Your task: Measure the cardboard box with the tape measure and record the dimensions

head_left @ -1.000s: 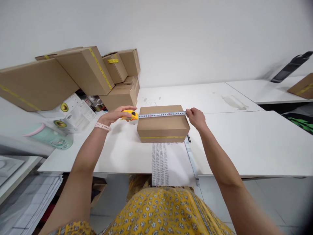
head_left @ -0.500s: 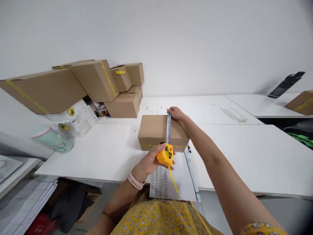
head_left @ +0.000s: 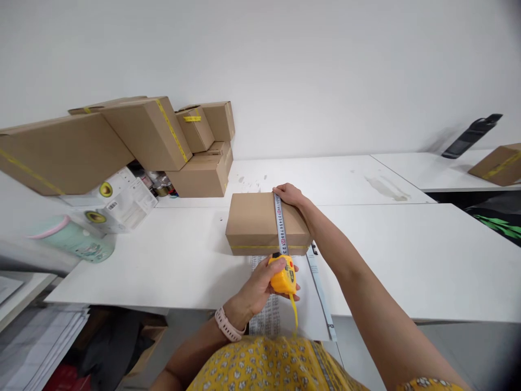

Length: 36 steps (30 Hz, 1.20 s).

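Observation:
A small brown cardboard box (head_left: 254, 220) with a yellow tape stripe sits on the white table (head_left: 407, 255) in front of me. My left hand (head_left: 260, 288) grips a yellow tape measure (head_left: 284, 276) just off the box's near edge. Its white blade (head_left: 280, 222) runs across the box top from front to back. My right hand (head_left: 291, 194) pinches the blade's end against the far top edge of the box. A printed paper sheet (head_left: 285, 304) lies under and before the box.
Several cardboard boxes (head_left: 150, 133) are piled at the back left, above white cartons (head_left: 118, 201). A mint bottle (head_left: 71, 239) lies at the left. Another box (head_left: 494, 163) and a black object (head_left: 468, 136) sit far right. A pen (head_left: 321, 293) lies by the paper.
The tape first ran left to right along the box. Both hands turned it front to back; my left hand has pulled the case slightly nearer since half a second ago.

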Motion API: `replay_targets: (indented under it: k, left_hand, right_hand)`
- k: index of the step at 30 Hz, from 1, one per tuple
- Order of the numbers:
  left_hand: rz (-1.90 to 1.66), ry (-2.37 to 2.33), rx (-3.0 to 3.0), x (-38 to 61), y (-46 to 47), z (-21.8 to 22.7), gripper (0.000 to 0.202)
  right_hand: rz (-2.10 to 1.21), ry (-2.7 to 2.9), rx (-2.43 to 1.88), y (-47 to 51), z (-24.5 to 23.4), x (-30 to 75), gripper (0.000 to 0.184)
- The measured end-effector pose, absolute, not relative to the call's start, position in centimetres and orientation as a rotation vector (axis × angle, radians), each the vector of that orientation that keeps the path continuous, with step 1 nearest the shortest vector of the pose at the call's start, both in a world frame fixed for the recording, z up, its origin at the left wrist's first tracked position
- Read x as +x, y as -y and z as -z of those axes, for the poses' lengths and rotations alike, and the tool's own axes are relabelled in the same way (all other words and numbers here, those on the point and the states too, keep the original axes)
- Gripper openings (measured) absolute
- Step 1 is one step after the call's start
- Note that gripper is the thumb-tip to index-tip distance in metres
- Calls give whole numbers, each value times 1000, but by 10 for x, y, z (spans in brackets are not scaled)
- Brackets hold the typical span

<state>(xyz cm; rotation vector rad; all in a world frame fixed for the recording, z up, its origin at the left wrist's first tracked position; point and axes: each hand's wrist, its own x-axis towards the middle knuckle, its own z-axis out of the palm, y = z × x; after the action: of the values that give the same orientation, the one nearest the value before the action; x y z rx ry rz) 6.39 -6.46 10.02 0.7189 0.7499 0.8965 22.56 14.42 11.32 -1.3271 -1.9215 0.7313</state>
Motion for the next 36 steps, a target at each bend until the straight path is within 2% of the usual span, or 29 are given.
replay_targets:
  k: [4,8,13,16,20,26,30,36]
  left_hand:
    - [-862,-730,753,58,61,-103,53]
    - [-923,-775,901,24,69,-105,52]
    - [-1309,-1104,1051,-43,78,-85,64]
    - [-1305,-1224,990,-65,68,-66,67]
    - [-1217,-1157,966,-69,45,-59,66]
    - [-1280,-1104,1176,-76,13,-106,62]
    - [-1259,-1106,1271,-77,2,-128,62]
    - [-1257,-980,1287,-45,39,-122,65]
  right_hand:
    - [-998,1839,-1360,-167,-127,216,41]
    - [-949,1481,-1150,-173,-130,241,54]
    - [-765,1185,-1281,-111,-93,306,65]
    - [-912,1339,-1390,-64,-62,318,70]
    - [-1020,1603,-1232,-35,-52,304,65]
    - [-825,1608,-1266,-54,-104,285,65]
    - [-627,1484,-1361,-80,-118,273,50]
    - [-594,1534,-1244,-109,-114,257,34]
